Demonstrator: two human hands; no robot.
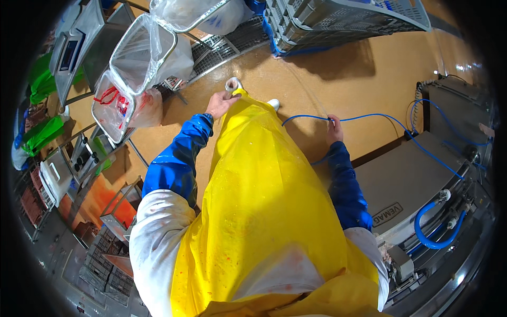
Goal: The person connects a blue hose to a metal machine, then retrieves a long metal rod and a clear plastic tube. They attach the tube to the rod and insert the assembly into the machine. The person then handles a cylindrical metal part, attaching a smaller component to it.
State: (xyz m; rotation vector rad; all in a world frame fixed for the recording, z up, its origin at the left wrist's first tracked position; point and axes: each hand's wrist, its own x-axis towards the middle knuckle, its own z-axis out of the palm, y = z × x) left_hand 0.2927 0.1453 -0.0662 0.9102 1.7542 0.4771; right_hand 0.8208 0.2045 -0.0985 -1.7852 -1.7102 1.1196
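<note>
I look down my own yellow apron (pixel 264 195), worn over blue sleeve covers and a white coat. My left hand (pixel 221 103) is held out in front and pinches the apron's lower edge, lifting it. A white boot toe (pixel 233 83) shows just past that hand, a second one (pixel 273 103) to its right. My right hand (pixel 334 130) is closed around a thin blue hose (pixel 369 115) that runs across the tan floor to the right.
A grey steel machine (pixel 406 185) with blue hoses stands on the right. Wire-framed bins lined with clear plastic bags (pixel 142 58) stand at upper left beside a floor grate (pixel 222 47). Grey plastic crates (pixel 338 21) sit at the top. Steel racks with green items fill the left.
</note>
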